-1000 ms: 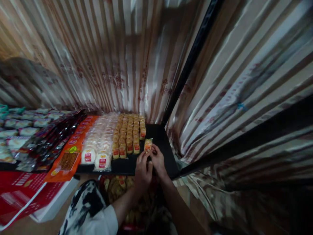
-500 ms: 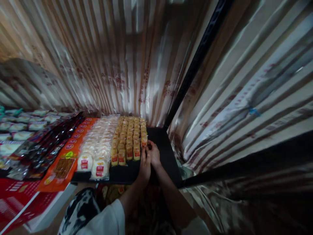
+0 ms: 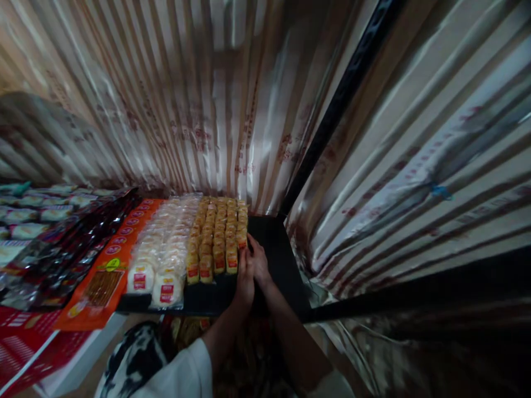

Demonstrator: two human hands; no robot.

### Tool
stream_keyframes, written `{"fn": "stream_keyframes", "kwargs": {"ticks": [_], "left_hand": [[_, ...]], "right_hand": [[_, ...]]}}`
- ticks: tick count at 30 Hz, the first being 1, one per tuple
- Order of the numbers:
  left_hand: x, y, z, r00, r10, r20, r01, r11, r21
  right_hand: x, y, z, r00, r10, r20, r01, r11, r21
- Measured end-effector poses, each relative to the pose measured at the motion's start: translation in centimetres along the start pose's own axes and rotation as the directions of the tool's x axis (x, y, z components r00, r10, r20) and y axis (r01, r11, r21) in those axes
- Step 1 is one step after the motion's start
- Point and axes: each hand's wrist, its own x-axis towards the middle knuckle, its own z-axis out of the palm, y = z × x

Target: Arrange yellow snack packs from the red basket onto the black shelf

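Observation:
Several rows of small yellow packaged snacks (image 3: 219, 243) stand on a black shelf (image 3: 277, 257). At the front of the rightmost row is a snack packet (image 3: 241, 239) with a red label. My left hand (image 3: 245, 282) reaches up to its lower front, fingers straight and close together. On its right side my right hand (image 3: 259, 262) has its fingers against the packet; the thumb is hidden. My hands touch or nearly touch each other. Left of the yellow rows lie two rows of round white snacks (image 3: 167, 284) in clear wrappers with red labels.
Further left are an orange snack bag (image 3: 102, 282), dark shiny packets (image 3: 66, 249) and white packets (image 3: 29, 229). A black metal post (image 3: 327, 127) rises at the shelf's back right corner. Striped sheeting (image 3: 199, 110) hangs behind. A red basket (image 3: 25, 342) stands at lower left.
The front packet of the rightmost row has shifted slightly left, closer in line with its row. My right hand has moved a little left with it. The camera view has shifted slightly.

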Motion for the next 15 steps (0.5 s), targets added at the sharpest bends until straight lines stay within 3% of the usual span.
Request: {"fn": "stream_keyframes", "kwargs": {"ticks": [4, 9, 15], "left_hand": [[0.26, -0.79, 0.05, 0.999, 0.054, 0.001, -0.054, 0.997, -0.050], [0.20, -0.82, 0.13, 0.997, 0.069, -0.020, -0.069, 0.998, -0.010], [-0.53, -0.19, -0.29, 0.995, 0.101, 0.004, -0.101, 0.993, 0.060]], "right_hand": [[0.37, 0.06, -0.24, 1.000, -0.018, 0.014, 0.019, 0.998, -0.061], [0.30, 0.34, -0.49, 0.997, -0.044, 0.070, 0.045, 0.999, -0.010], [-0.38, -0.15, -0.68, 0.992, 0.130, 0.000, -0.129, 0.985, 0.110]]}}
